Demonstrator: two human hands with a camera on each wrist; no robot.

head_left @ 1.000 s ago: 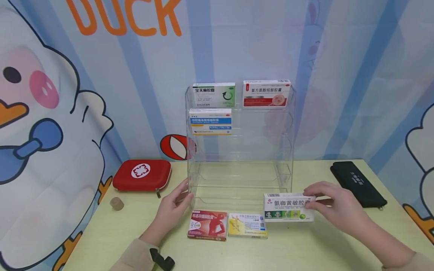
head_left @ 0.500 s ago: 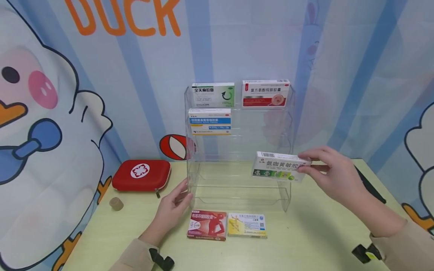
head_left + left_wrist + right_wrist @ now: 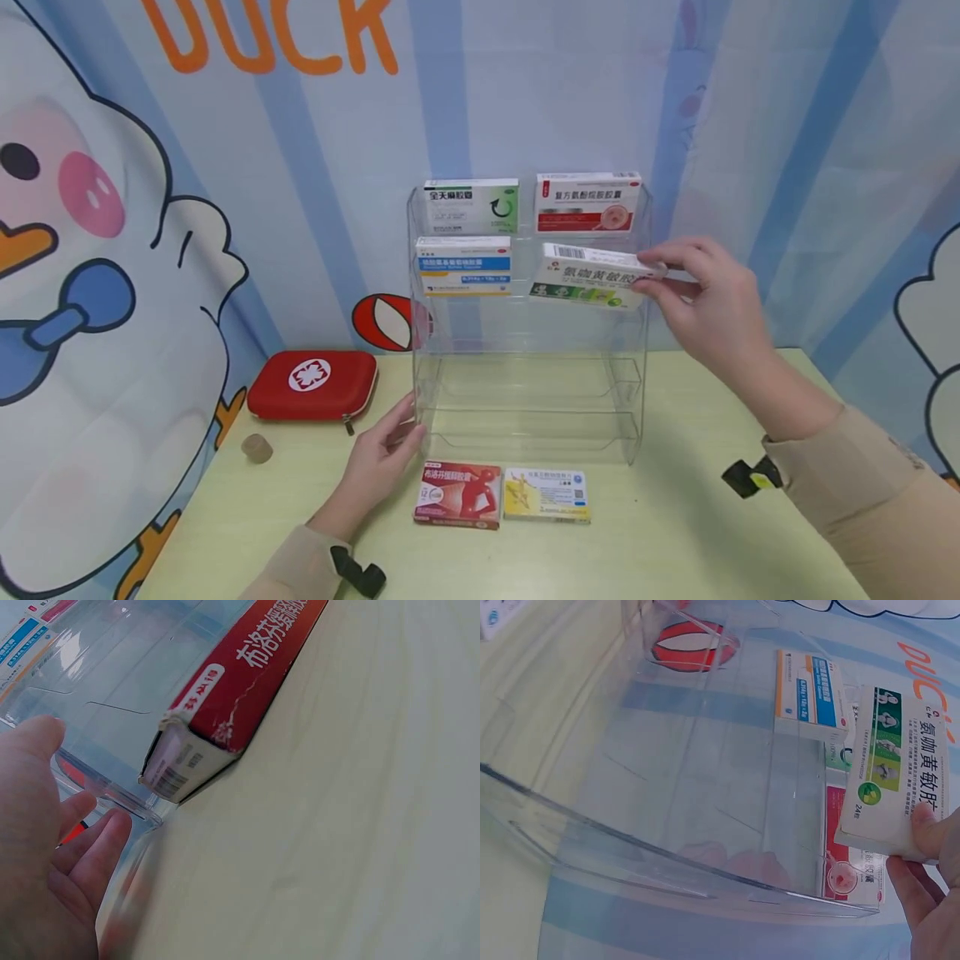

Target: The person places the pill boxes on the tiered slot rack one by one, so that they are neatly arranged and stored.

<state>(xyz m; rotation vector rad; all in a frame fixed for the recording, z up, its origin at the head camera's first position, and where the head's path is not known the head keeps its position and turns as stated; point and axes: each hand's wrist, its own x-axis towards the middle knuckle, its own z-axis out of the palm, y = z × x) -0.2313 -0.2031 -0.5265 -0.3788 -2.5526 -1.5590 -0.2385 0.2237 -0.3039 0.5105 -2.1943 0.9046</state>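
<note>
My right hand (image 3: 708, 304) pinches the right end of a white and green medicine box (image 3: 588, 277), which is tilted in front of the second tier of a clear rack (image 3: 525, 425). In the right wrist view, thumb and fingers grip that box (image 3: 896, 765). My left hand (image 3: 378, 458) rests against the rack's lower left side with fingers loosely extended; the left wrist view shows the hand (image 3: 60, 817) beside the rack's edge. A green and white box (image 3: 471, 207) and a red and white box (image 3: 587, 203) stand on the top tier, a blue and white box (image 3: 463, 267) on the second tier's left.
In front of the rack lie a red box (image 3: 457, 495) and a yellow and white box (image 3: 547, 495). At the left of the table are a red zip case (image 3: 312, 385) and a small brown cylinder (image 3: 257, 448). A patterned curtain hangs behind.
My right hand has lifted the white and green box from near the table, up and leftward to the rack's second tier. My left hand has stayed at the rack's side.
</note>
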